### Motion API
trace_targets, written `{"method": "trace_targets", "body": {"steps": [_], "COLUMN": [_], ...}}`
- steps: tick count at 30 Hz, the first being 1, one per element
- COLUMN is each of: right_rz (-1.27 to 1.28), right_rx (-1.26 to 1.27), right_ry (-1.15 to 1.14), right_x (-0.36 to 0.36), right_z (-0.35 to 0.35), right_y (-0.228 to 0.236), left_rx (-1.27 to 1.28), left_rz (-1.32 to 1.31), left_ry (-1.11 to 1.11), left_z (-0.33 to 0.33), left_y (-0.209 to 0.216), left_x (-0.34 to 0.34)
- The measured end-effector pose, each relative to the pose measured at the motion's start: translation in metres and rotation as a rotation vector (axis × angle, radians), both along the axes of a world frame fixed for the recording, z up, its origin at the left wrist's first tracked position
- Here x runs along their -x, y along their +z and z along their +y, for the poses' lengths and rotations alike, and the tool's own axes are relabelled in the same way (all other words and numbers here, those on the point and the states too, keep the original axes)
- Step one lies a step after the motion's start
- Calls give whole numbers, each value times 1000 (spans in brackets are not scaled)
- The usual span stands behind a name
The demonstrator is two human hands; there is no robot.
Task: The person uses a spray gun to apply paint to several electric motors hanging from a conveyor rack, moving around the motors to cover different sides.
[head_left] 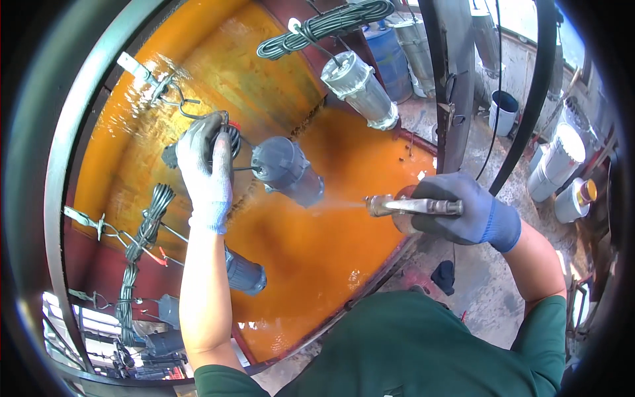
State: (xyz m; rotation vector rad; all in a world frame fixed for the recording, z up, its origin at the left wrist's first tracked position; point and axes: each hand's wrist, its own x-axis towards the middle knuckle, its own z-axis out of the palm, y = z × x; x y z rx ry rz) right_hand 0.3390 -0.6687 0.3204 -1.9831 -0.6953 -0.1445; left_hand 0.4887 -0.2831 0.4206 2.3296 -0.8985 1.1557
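My left hand [206, 162], in a grey-palmed glove, is closed round a dark coiled cable [228, 142] just below a metal hook [188, 104]. From this cable hangs a grey cylindrical pump or motor housing [284, 169], tilted with its lower end toward the right. My right hand [456, 208], also gloved, grips a metal spray gun [413, 206]. Its nozzle points left, and a fine mist reaches the lower end of the grey housing. Part of the gun's body and its trigger are hidden behind my fingers.
An orange-coated booth wall [231, 40] curves behind the parts. Another grey housing [246, 272] hangs near my left forearm, beside a cable bundle [152, 215]. A silver housing [360, 89] hangs at the upper right. Buckets [504, 112] and cans [555, 162] stand beyond a metal post [453, 86].
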Motion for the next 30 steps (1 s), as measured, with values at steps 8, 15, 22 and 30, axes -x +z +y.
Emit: {"method": "trace_targets", "body": {"steps": [8, 15, 22, 30], "right_rz": [5, -24, -77, -310], "right_rx": [6, -13, -58, 77], "right_ry": [16, -86, -185, -115], "right_x": [-13, -23, -30, -46], "right_z": [6, 7, -3, -9], "right_y": [-7, -3, 5, 42], "left_rx": [59, 198, 185, 641], "left_rz": [-71, -28, -70, 146], "left_ry": [23, 77, 203, 179], "left_z": [44, 82, 123, 171], "left_y": [-18, -25, -31, -51], "left_x": [6, 7, -7, -20]}}
